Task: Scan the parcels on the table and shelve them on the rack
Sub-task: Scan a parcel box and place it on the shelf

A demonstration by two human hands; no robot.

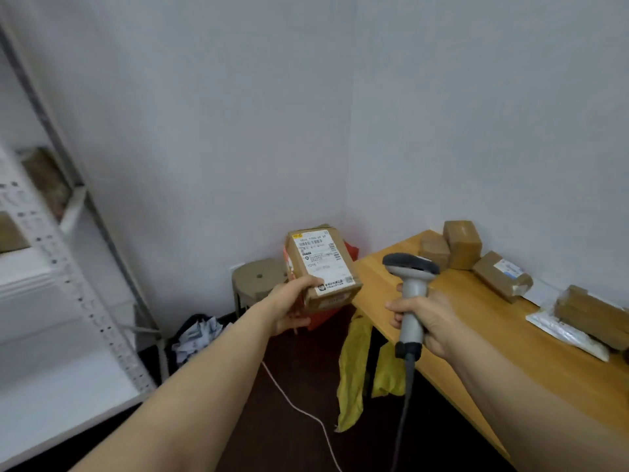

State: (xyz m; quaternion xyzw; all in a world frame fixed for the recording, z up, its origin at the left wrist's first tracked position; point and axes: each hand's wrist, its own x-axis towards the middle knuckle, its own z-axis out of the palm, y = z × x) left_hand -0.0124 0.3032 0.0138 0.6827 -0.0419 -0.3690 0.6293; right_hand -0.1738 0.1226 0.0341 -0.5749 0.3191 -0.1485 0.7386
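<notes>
My left hand grips the near end of a brown cardboard parcel, held in the air with its white shipping label facing up. My right hand holds a grey handheld barcode scanner by its handle, its dark head level with the parcel and just to the right of it. Several more brown parcels and a flat white bag lie on the wooden table at the right. The white metal rack stands at the left, with a brown box on an upper shelf.
A round beige stool stands in the corner behind the held parcel. A dark bin with crumpled paper sits on the floor by the rack. Yellow cloth hangs at the table's left end. A white cable runs across the dark floor.
</notes>
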